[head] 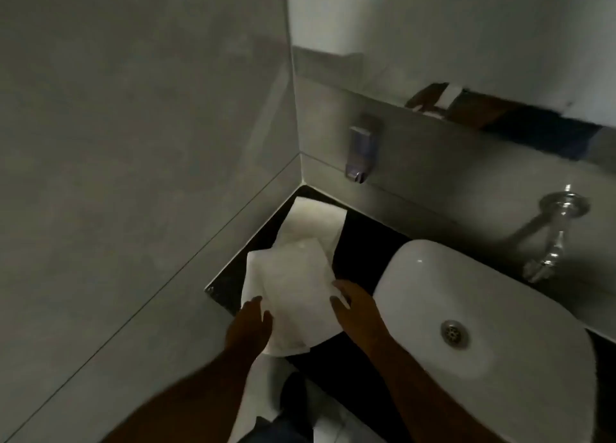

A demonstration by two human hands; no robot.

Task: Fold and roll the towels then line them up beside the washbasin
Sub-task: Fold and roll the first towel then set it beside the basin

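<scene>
A white towel (pixel 293 286) lies partly folded on the black counter (pixel 363 242), its near edge hanging over the counter's front. My left hand (pixel 250 322) grips the towel's near left edge. My right hand (pixel 353 306) holds its right edge, close to the white washbasin (pixel 466 306). A second white towel (pixel 313 219) lies flat behind the first one, in the counter's back corner by the wall. The image is dim and slightly blurred.
A grey tiled wall (pixel 133 176) closes the left side. A soap dispenser (pixel 361 149) hangs on the back wall above the counter. A chrome tap (pixel 550 236) juts from the wall over the basin. A mirror (pixel 466 26) sits above.
</scene>
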